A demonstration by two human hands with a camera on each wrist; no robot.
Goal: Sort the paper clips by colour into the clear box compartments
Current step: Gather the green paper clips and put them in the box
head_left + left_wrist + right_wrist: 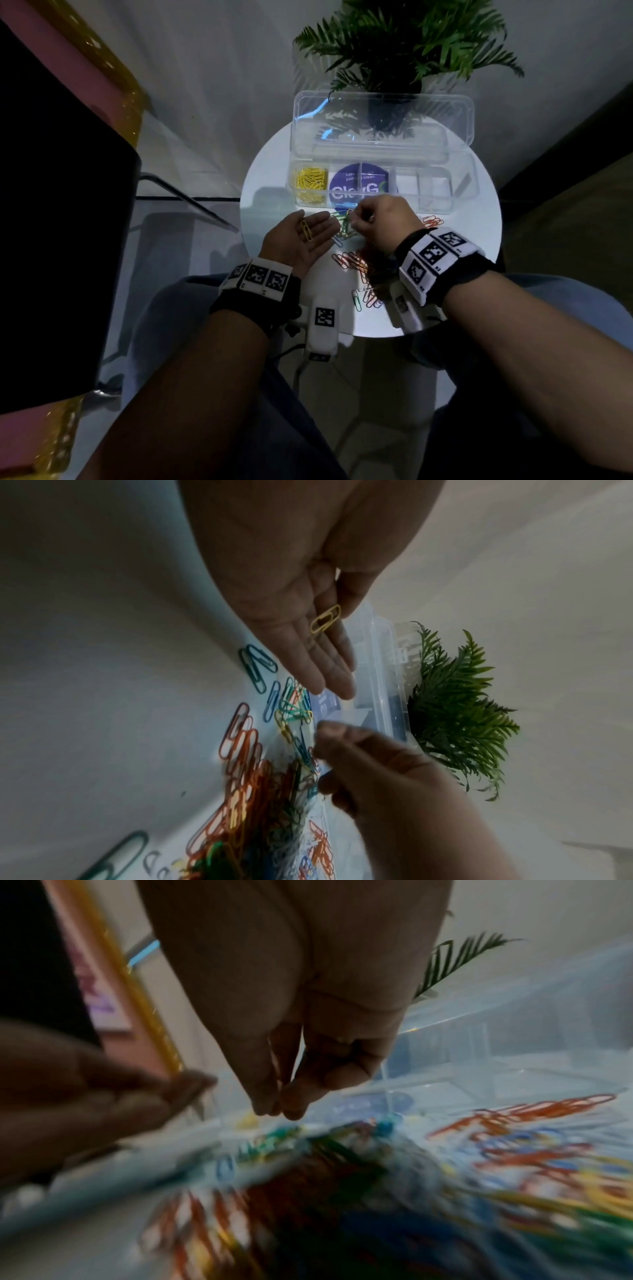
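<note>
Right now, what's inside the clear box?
The clear box holds yellow clips in its leftmost compartment; a purple label shows through the next. The right hand hides part of the front edge.

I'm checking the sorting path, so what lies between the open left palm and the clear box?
In the head view, between the left hand and the clear box lies only bare white table; the mixed clips sit beside the fingertips.

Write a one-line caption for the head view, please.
Open left hand carries one yellow clip; right hand picks among mixed clips.
</note>
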